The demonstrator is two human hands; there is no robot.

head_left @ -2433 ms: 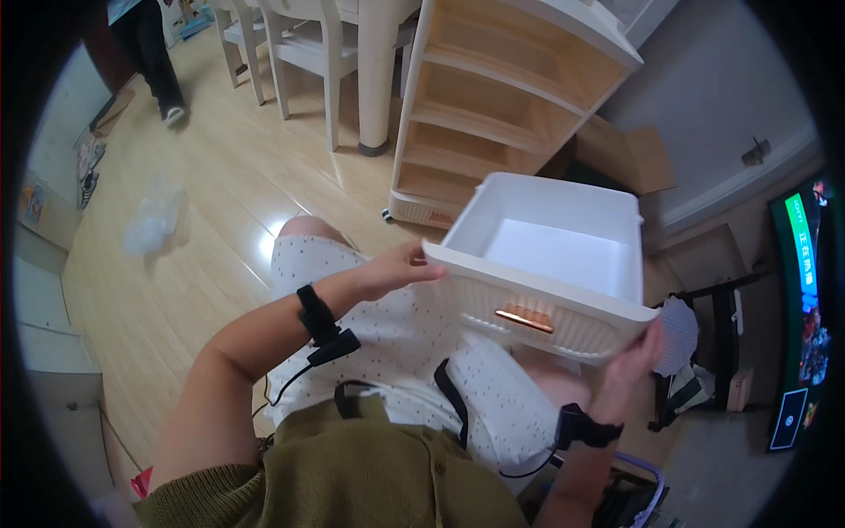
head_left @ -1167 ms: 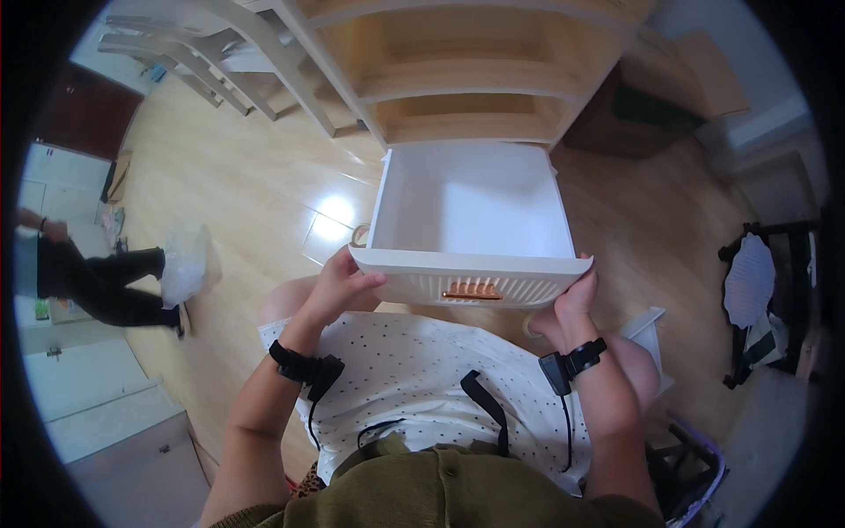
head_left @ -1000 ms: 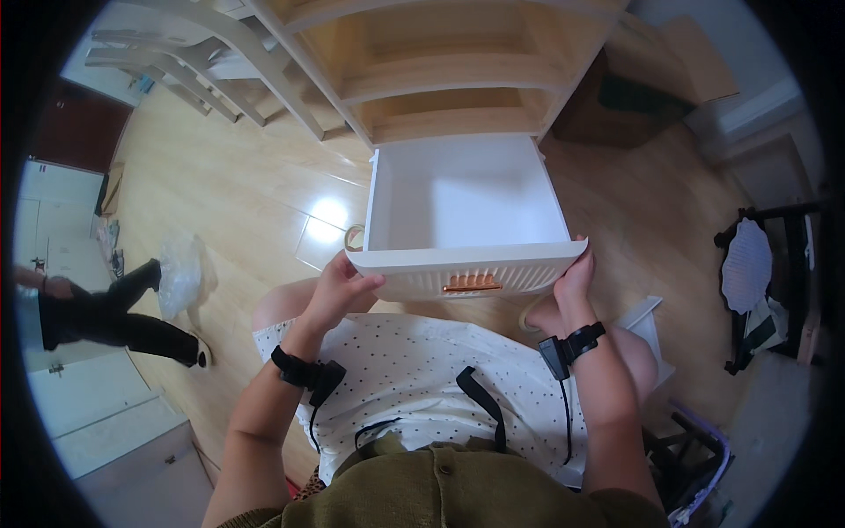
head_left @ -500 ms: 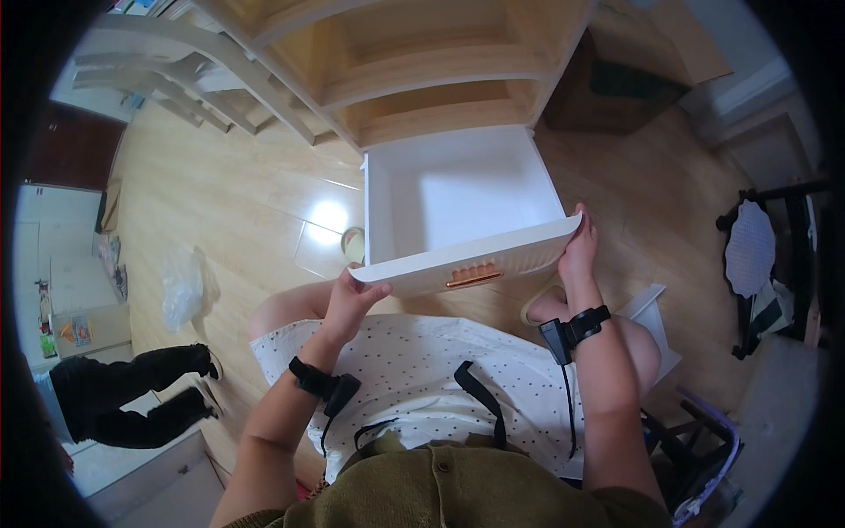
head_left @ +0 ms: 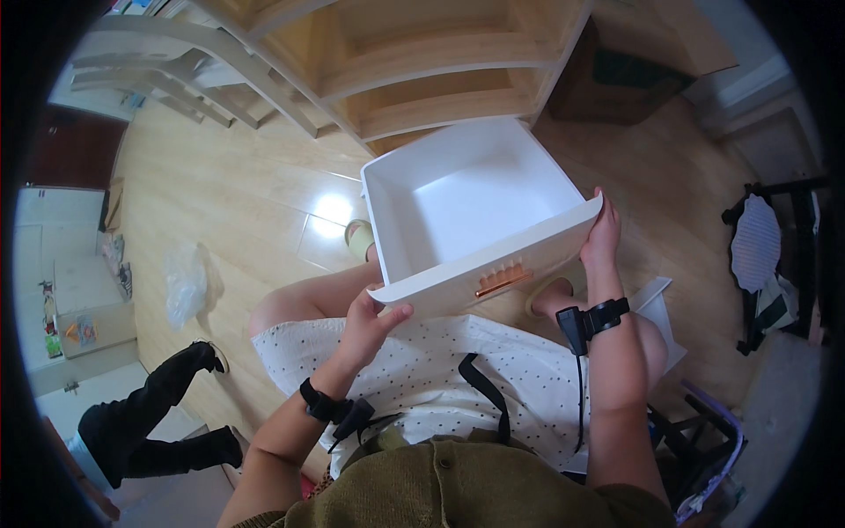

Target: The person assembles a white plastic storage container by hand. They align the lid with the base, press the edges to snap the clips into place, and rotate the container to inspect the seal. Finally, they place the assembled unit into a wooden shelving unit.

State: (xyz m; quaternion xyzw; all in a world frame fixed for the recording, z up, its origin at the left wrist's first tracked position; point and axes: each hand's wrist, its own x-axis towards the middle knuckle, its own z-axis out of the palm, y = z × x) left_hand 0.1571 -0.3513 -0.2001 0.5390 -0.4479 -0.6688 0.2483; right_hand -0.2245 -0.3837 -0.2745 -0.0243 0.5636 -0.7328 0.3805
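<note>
A white drawer (head_left: 480, 211) with nothing inside is held between my two hands, close in front of my knees. Its front panel, with a copper-coloured handle (head_left: 503, 282), faces me. At the panel's left end my left hand (head_left: 365, 326) grips the edge, thumb on the outer face. My right hand (head_left: 601, 236) is wrapped round the right end, some of its fingers hidden behind the panel. The drawer is tilted and slightly turned. Its back edge lies in front of the wooden cabinet frame (head_left: 440, 79), whose shelf openings stand bare.
A cardboard box (head_left: 607, 79) stands right of the cabinet, and pale chair-like furniture (head_left: 202, 44) is at its left. A clear plastic bag (head_left: 185, 286) lies on the floor at left. Another person's legs (head_left: 158, 414) in black trousers are at lower left. A dark rack (head_left: 775, 264) stands at right.
The drawer has come out towards me, shifted right and tilted, its back edge now apart from the cabinet opening. Both hands moved with it. The other person's legs have shifted too.
</note>
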